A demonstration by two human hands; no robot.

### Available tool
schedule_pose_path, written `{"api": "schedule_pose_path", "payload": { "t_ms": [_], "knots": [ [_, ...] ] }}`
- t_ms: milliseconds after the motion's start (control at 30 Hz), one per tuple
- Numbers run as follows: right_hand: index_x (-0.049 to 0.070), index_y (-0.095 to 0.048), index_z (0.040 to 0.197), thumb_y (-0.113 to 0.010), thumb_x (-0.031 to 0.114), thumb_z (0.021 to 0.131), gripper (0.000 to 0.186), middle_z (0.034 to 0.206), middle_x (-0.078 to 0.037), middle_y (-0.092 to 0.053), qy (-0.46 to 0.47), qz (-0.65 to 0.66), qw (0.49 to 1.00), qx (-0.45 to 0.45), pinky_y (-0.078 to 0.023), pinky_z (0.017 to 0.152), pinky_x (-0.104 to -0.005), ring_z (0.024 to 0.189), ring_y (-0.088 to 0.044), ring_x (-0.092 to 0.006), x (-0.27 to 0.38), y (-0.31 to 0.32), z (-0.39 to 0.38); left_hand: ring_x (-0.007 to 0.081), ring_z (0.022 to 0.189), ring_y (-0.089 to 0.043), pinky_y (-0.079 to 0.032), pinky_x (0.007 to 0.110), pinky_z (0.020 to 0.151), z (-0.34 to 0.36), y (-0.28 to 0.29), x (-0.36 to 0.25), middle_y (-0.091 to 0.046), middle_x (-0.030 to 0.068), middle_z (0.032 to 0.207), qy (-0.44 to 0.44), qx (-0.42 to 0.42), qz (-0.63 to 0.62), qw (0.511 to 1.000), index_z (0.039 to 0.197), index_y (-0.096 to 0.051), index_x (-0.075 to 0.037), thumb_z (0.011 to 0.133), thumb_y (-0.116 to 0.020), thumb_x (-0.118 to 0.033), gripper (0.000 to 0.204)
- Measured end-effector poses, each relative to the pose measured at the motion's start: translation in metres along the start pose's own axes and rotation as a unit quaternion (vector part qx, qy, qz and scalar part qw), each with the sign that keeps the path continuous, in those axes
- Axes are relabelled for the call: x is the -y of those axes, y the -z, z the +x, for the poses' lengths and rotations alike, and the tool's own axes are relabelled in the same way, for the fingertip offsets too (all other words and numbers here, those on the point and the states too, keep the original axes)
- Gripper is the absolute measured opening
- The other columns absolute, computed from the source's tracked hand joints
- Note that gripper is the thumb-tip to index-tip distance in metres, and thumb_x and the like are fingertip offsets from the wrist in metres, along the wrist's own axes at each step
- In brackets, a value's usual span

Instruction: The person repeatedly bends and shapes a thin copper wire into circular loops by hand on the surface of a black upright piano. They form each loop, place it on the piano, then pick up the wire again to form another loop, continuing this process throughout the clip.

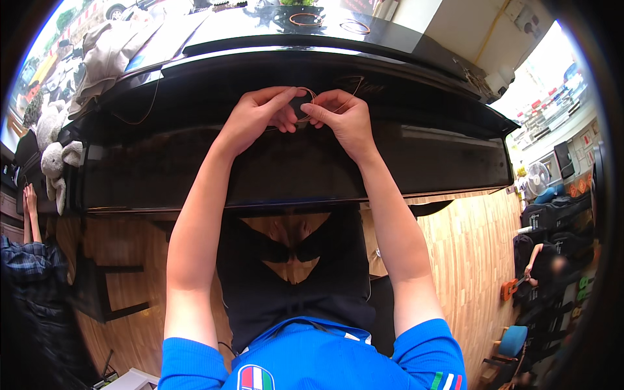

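Observation:
Over the closed black piano [195, 166], a small coil of thin copper-coloured string [313, 97] is held up between my two hands. My left hand [261, 116] pinches the coil's left side with thumb and forefinger, its other fingers curled below. From the other side my right hand [343, 120] grips the coil, thumb pressed toward the bent fingers. A loose end of the string sticks up past my right knuckles. Whether it is plain wire or a wound instrument string I cannot tell.
Two more string coils, one copper-coloured [305, 20] and one paler [355, 26], lie on the piano top. A grey plush toy [53, 159] sits at the left end, near another person's hands [30, 198]. Far right, someone holds a small orange guitar-like instrument [509, 289]; a blue stool [513, 340] stands nearby.

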State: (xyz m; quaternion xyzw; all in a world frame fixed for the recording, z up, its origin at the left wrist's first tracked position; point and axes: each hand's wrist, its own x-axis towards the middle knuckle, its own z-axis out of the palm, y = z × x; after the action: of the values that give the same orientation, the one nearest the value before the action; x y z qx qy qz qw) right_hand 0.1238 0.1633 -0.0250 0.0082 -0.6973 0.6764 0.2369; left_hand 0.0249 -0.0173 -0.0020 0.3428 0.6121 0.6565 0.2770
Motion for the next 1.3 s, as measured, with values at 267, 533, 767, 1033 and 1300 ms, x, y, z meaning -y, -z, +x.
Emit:
{"api": "schedule_pose_path", "payload": {
  "t_ms": [267,533,767,1033,1300],
  "knots": [
    [0.0,-0.071,0.098,-0.075,0.025,0.091,0.027,0.079,-0.009,-0.072,-0.039,0.066,0.997,-0.008,-0.05,0.054,-0.0227,0.06,-0.065,-0.0115,-0.001,0.003,0.001,0.0105,0.068,-0.06,-0.05,0.025,0.067,0.003,-0.001,0.001,-0.061,0.0012,0.075,-0.003,-0.015,0.04,0.999,0.123,-0.068,-0.002,0.102,-0.059,-0.031,0.037],
    [-0.002,-0.068,0.11,-0.067,0.027,0.097,0.032,0.086,-0.013,-0.073,-0.044,0.052,0.998,-0.001,-0.053,0.059,-0.0245,0.067,-0.069,-0.0154,0.005,0.005,0.0,0.0116,0.071,-0.06,-0.05,0.026,0.07,0.003,0.0,0.002,-0.062,0.0025,0.079,-0.011,-0.008,0.002,1.0,0.123,-0.065,0.0,0.102,-0.057,-0.029,0.037],
    [-0.003,-0.06,0.123,-0.059,0.018,0.098,0.032,0.108,-0.021,-0.07,-0.035,0.218,0.975,-0.017,-0.056,0.073,-0.0323,0.089,-0.072,-0.0235,0.004,0.013,0.003,0.015,0.079,-0.066,-0.05,0.026,0.073,0.007,0.004,0.008,-0.066,0.0051,0.085,-0.011,-0.024,-0.055,0.998,0.12,-0.063,0.0,0.103,-0.055,-0.028,0.034],
    [0.001,-0.066,0.113,-0.056,0.031,0.104,0.033,0.094,-0.008,-0.068,-0.036,0.282,0.959,0.004,-0.048,0.062,-0.026,0.071,-0.063,-0.0133,0.002,0.02,0.002,0.0151,0.078,-0.067,-0.05,0.026,0.071,0.006,0.004,0.007,-0.066,0.0055,0.084,-0.002,-0.041,-0.055,0.998,0.119,-0.063,0.0,0.104,-0.055,-0.029,0.034],
    [0.0,-0.074,0.095,-0.066,0.024,0.098,0.026,0.073,-0.001,-0.061,-0.05,0.064,0.994,0.069,-0.044,0.057,-0.0229,0.06,-0.054,-0.0077,0.003,0.008,-0.002,0.0134,0.077,-0.066,-0.05,0.025,0.071,0.005,0.005,0.009,-0.066,0.0046,0.083,-0.021,-0.043,-0.036,0.998,0.126,-0.063,-0.003,0.103,-0.057,-0.029,0.036]
  ]
}}
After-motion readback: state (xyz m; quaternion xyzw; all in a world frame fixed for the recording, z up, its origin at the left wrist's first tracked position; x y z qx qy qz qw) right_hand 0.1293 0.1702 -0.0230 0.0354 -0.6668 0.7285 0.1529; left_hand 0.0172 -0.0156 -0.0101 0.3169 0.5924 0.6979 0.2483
